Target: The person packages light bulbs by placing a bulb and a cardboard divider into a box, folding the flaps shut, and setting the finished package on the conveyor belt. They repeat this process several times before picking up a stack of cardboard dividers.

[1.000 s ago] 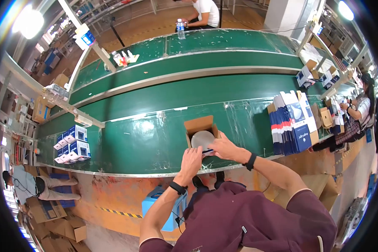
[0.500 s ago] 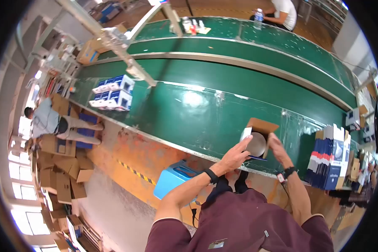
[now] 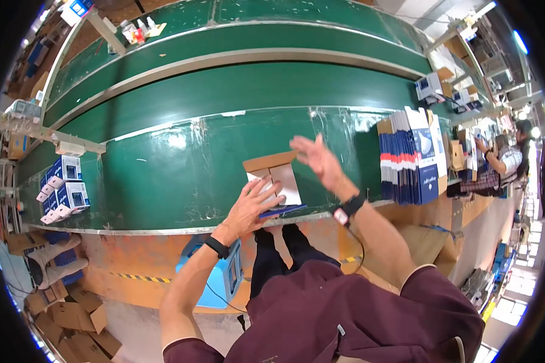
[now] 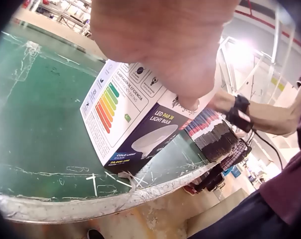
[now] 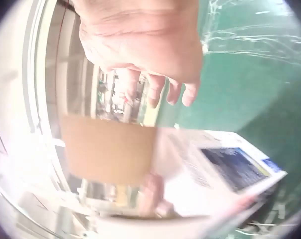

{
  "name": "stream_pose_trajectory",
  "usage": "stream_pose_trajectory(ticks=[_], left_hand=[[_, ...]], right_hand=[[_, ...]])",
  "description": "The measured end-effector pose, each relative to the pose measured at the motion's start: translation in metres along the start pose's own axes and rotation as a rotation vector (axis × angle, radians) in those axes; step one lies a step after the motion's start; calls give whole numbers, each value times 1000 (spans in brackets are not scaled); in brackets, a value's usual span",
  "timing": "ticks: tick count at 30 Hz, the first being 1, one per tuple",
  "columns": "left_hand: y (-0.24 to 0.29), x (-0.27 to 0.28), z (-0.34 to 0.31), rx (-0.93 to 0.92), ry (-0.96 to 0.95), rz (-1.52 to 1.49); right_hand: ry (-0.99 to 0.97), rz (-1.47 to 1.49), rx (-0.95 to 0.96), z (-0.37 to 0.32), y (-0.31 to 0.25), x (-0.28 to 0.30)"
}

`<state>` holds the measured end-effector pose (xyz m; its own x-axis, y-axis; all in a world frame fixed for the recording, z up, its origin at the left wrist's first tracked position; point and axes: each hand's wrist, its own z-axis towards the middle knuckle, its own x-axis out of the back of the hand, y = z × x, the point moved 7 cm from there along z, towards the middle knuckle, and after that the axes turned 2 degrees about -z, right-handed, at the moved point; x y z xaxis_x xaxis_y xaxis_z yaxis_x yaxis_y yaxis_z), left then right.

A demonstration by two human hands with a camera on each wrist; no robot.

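Observation:
A light bulb box point(image 4: 135, 119) printed "LED PAR 38 light bulb" stands near the front edge of the green bench point(image 3: 181, 181). Its brown flap point(image 3: 269, 161) stands up at the back, and white flaps point(image 3: 288, 186) lie over the opening, so the inside is hidden. My left hand point(image 3: 253, 204) rests over the left of the box top, fingers extended across the white cardboard; in the left wrist view the thumb touches the dark printed face. Apart from the box, my right hand point(image 3: 322, 162) is raised behind and right of it, holding nothing, with its fingers spread.
On the right stands a row of flattened cartons point(image 3: 406, 157). Several finished boxes point(image 3: 65, 187) are stacked at the left end. Behind runs a metal rail point(image 3: 236, 55). A blue stool point(image 3: 215, 272) is below the bench edge, and another person point(image 3: 502, 160) works far right.
The round bulb face seen in the open box earlier is now covered by white flaps. My right hand has left the box side and lifted away; the left stays at the box.

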<state>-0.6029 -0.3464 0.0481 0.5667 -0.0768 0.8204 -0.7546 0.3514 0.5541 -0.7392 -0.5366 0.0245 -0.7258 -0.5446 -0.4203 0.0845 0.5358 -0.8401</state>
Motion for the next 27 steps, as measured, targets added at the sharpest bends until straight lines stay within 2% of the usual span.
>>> stream_pose_trajectory(ticks=[3,6,7,8,10,13,18,19,22,23,26,27], left_hand=[[1,-1,1,-32,-62,77],[-4,1,0,36,7,-46],[-13,-12,-5,129,-128,-76],[-12,-8,-8,103,-64,-59],[-9,-5,-8,44,73,-34],[-15,-17,-9,35,73,18],[-5,-8,-19,85,98,-10],[-5,-5,-28,199,193,-13],[11,6,-61,562,711,-289],[18,6,-62,497,725,-142],[11,-13,-58,453,575,-213],[6,-15,-59,435,560,-153]], right_hand=[[-448,-103,-196,29,-41,-38],[-800,-918,-261,10,-38,-95],[-926,-1089,-66,-4,-30,-108],[-930,-1303,77,-16,-22,-113],[-809,-1392,174,-32,-17,-117],[-659,-1438,399,-39,-9,-102],[-564,-1391,560,-52,10,-86],[-552,-1352,585,-55,11,-82],[-526,-1255,610,-55,15,-81],[-530,-1257,629,-53,19,-83],[-606,-1291,681,-51,26,-88],[-645,-1309,698,-53,26,-89]])
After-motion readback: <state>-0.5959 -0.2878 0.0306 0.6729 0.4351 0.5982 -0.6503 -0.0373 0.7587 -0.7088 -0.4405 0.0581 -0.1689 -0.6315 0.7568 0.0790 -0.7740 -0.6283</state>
